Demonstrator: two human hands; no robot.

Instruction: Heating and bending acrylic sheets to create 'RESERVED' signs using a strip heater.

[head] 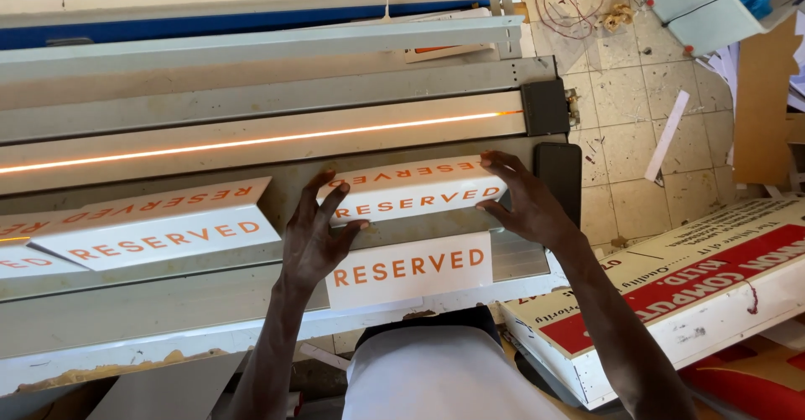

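A white folded sign plate with orange lettering (419, 189) lies on the grey bench of a bending machine (168, 303). My left hand (314, 235) presses its left end with fingers spread. My right hand (524, 202) grips its right end, thumb below and fingers on top. One flat flap of the plate (411, 269) hangs toward me. A glowing orange heating line (251, 143) runs across the machine just beyond the plate.
Another bent white sign (159, 227) rests to the left, with a third at the far left edge (17, 256). A dark phone (560, 173) lies right of the plate. A large red and white signboard (688, 294) leans on the tiled floor at right.
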